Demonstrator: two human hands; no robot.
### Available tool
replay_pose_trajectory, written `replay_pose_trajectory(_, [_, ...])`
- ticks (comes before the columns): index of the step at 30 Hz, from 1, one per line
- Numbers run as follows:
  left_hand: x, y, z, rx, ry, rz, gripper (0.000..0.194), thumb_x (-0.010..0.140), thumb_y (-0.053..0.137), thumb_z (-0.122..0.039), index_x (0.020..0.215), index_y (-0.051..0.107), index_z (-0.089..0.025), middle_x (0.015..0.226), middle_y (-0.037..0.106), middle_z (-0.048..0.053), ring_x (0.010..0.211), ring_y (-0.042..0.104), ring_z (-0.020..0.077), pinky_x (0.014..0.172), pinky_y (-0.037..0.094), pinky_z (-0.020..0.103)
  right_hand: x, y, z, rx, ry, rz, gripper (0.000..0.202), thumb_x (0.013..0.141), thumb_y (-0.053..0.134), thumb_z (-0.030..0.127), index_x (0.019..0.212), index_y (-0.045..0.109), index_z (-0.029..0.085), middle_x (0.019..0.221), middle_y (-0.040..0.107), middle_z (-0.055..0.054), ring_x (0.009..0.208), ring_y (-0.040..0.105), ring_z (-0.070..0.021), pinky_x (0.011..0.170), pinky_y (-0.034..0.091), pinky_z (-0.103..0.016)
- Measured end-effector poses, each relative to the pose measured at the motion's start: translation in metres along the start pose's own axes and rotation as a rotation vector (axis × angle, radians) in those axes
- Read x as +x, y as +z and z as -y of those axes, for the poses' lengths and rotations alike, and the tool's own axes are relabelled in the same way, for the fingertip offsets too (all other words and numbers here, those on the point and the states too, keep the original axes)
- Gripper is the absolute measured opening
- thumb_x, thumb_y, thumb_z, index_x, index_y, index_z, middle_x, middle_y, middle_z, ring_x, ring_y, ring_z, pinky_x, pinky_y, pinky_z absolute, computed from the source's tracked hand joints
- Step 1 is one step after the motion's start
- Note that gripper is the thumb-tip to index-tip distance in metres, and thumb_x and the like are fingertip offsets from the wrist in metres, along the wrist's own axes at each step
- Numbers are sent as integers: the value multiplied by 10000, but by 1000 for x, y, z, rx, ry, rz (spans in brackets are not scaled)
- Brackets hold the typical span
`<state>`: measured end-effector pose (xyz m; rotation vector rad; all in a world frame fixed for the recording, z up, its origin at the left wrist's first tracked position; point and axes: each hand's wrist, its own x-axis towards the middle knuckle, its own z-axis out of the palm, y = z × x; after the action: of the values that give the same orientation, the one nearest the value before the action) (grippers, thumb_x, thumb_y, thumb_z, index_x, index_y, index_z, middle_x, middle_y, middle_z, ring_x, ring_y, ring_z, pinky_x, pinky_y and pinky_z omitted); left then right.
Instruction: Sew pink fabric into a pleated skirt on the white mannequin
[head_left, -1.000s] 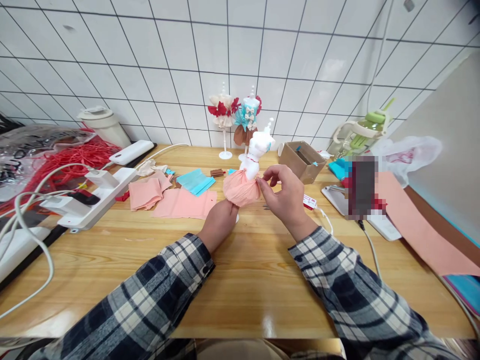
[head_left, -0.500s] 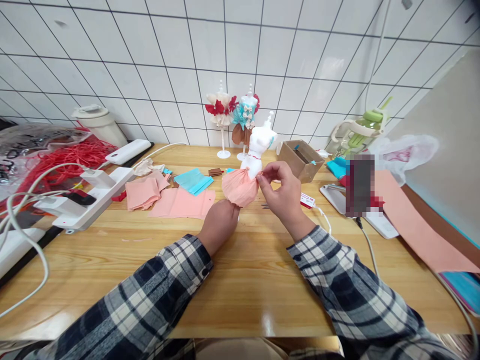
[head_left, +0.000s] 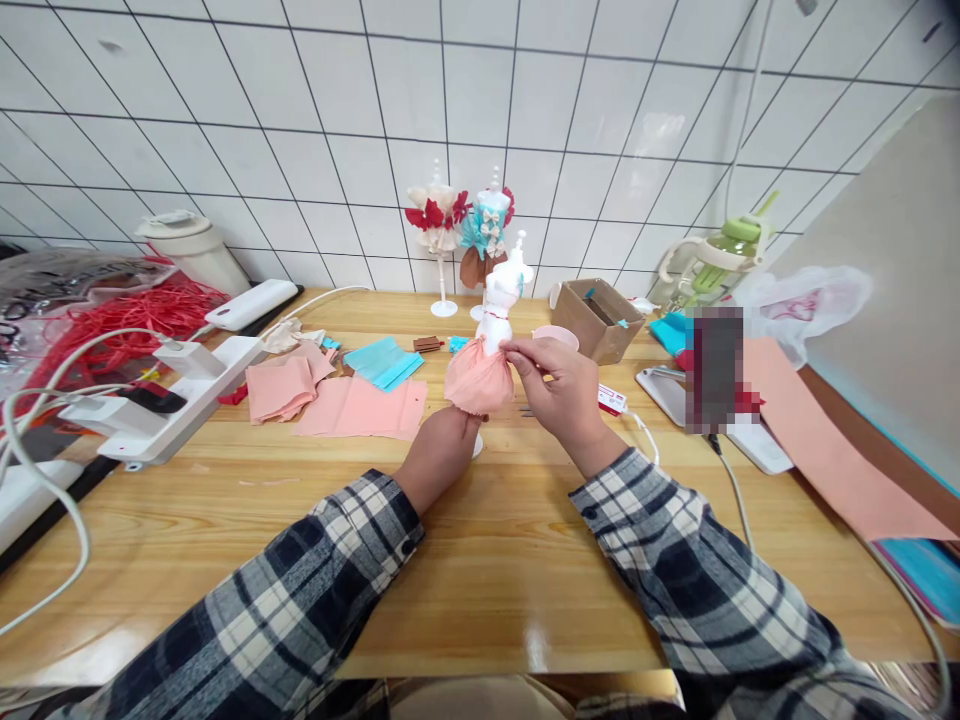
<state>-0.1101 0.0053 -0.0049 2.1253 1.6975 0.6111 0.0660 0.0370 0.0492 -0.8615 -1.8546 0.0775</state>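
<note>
A: Both hands were on one small figure! The white mannequin [head_left: 504,290] was right in the middle, over the wooden surface [head_left: 495,580], its top leaning a touch to the right.

B: And the left hand [head_left: 442,445], what did it have?

A: A low grip, directly beneath the pink skirt [head_left: 478,378]! The fingers were curled in around the mannequin's stand, though the stem itself was hidden. A bit of the white base [head_left: 478,447] peeked out beside the hand; whether it touched the surface, I couldn't tell.

B: Then the right hand [head_left: 559,395], up at the waist!

A: Thumb and forefinger were pinched tightly together on the skirt's gathered top edge, a very narrow hold at the side of the mannequin.

B: Who was watching from behind?

A: A cream-and-red mannequin [head_left: 437,235] stood by the tiled wall [head_left: 300,100], a blue-and-brown mannequin [head_left: 491,235] just beside it, with a cardboard box [head_left: 596,318] off to their right!

B: And over on the left?

A: A pink sheet [head_left: 365,410] lay near the left hand, a blue sheet [head_left: 385,362] lapping its upper edge. Beside them sat a folded pink stack [head_left: 281,388], then a power strip [head_left: 169,415] farther out!
</note>
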Motion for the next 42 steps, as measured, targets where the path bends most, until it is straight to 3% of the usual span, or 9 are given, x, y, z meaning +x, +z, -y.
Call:
replay_pose_trajectory(8, [1,1,6,-97,13,-23,374,931,313,-314,928,664,-184,889,716,78,854,650,245,770,478,338,0,0,4,-28,186,20,181,834,642,302,996,597,234,816,704,3,708,666,-152,594,512,-264])
replay_pose_trajectory(18, [4,-2,10,-116,-29,-64,385,929,313,-306,927,670,-164,945,721,103,899,647,257,815,475,354,2,-6,6,-22,160,83,240,813,608,268,1050,598,233,911,704,-10,722,650,-145,612,495,-266])
replay_pose_trajectory(24, [5,-4,7,-122,-68,-97,416,963,318,-388,1010,656,-149,990,722,138,919,661,272,798,484,356,2,-3,10,-81,190,37,114,825,616,321,839,572,217,696,592,24,576,529,-117,530,398,-255])
replay_pose_trajectory(26, [4,-5,5,-138,-50,-106,406,966,319,-370,1077,632,-136,1027,714,151,936,659,276,804,483,361,0,1,13,-115,147,48,183,828,628,358,758,544,212,663,557,21,587,516,-123,531,372,-263])
replay_pose_trajectory(29, [3,-4,4,-176,-14,-116,384,966,318,-327,1142,599,-132,1098,697,154,1003,646,273,843,480,367,-5,7,18,-202,9,63,155,839,625,366,829,587,216,745,600,-5,657,540,-145,545,347,-276])
replay_pose_trajectory(34, [2,-1,6,-199,-42,-103,374,974,316,-373,1071,587,-135,1042,701,155,942,655,274,804,485,377,-14,12,20,-312,-154,134,123,894,562,318,880,664,250,750,615,-17,681,544,-155,533,301,-287])
replay_pose_trajectory(37, [2,-1,7,-218,-62,-121,353,968,335,-380,1090,559,-136,1005,698,145,897,654,263,763,477,364,-15,10,20,-253,-202,99,132,896,543,284,861,662,237,687,591,-13,641,528,-153,548,321,-293])
replay_pose_trajectory(39, [3,-2,9,-244,-64,-115,336,965,341,-389,1044,566,-153,890,697,101,809,647,240,719,466,343,-13,8,18,-162,-137,26,120,889,530,256,863,642,221,685,585,-14,650,533,-157,592,370,-296])
replay_pose_trajectory(42, [4,-3,11,-296,-65,-94,321,962,341,-406,892,570,-191,712,643,28,669,602,199,654,439,314,-7,10,12,34,134,-62,170,877,542,299,1001,610,206,883,643,-52,818,586,-185,729,454,-324])
